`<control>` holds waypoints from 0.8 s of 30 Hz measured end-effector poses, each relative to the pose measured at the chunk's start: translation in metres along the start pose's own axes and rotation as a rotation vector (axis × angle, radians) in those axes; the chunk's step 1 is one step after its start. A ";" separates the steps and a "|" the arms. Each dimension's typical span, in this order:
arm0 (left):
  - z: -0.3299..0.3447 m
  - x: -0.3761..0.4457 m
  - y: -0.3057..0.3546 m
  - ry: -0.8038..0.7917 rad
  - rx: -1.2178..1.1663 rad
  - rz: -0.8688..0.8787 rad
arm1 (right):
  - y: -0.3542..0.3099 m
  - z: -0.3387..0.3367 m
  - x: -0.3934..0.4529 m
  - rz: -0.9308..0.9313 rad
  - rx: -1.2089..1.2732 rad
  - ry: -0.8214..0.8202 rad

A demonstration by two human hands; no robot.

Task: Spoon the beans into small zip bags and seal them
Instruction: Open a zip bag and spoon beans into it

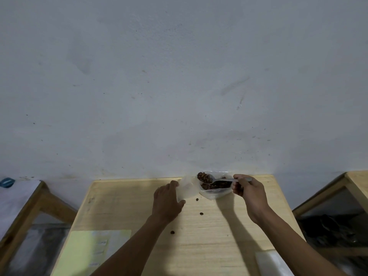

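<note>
Two hands at work over a pale wooden table [229, 236] set against a scuffed grey wall [179, 76], seen from the head camera. At the far edge, a clear plastic container [217, 193] holding dark brown beans [213, 185], with more heaped at its far left corner. Left hand [166, 200] gripping a small translucent zip bag [187, 189] just left of the container, fingers curled round its near edge, thumb below; bag contents impossible to make out. Right hand [250, 191] pinching the handle of a clear plastic spoon [221, 181], fingers curled tight, bowl of the spoon lying across the container and loaded with beans. Three stray beans [201, 213] scattered on the tabletop between the forearms. Near left corner: yellow-green paper sheet [89, 253] with faint print. Near right edge: pale translucent plastic item [270, 262], blurred, identity unclear. Wooden frames [29, 212] flanking the table on both sides, dark shapes beneath the right one.
</note>
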State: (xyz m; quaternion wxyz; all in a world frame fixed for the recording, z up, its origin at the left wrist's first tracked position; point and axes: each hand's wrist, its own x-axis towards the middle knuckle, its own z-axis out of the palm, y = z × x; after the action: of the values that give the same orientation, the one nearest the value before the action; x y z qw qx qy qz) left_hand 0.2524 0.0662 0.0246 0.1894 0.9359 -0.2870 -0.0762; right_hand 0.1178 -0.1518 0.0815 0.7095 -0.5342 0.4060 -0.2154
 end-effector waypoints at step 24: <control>-0.017 0.006 -0.021 0.109 -0.055 -0.098 | 0.027 0.022 -0.019 -0.129 0.014 -0.004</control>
State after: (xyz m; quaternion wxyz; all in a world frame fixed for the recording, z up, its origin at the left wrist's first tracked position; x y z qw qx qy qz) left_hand 0.2726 0.0839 0.0314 0.2266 0.9461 -0.2277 -0.0421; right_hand 0.1211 -0.1157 0.0656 0.6987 -0.5549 0.3676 -0.2623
